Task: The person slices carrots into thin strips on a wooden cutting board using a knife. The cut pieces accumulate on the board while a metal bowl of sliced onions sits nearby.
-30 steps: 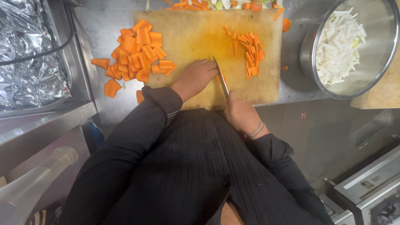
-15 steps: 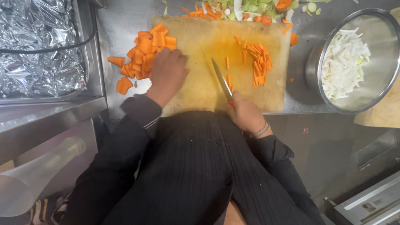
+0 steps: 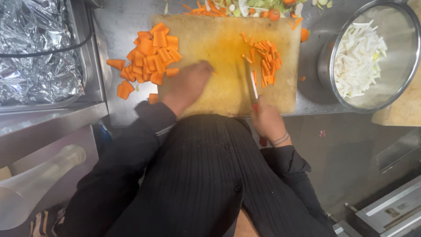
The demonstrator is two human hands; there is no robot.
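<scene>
R hand (image 3: 266, 120) grips knife (image 3: 253, 85); L hand (image 3: 189, 84) on board (image 3: 223, 57).

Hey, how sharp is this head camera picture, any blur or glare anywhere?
Head view: the left hand is motion-smeared over the wooden cutting board; the right hand and thin knife blade are softer too; glare whitens the crumpled foil and round steel bowl's rim.
</scene>
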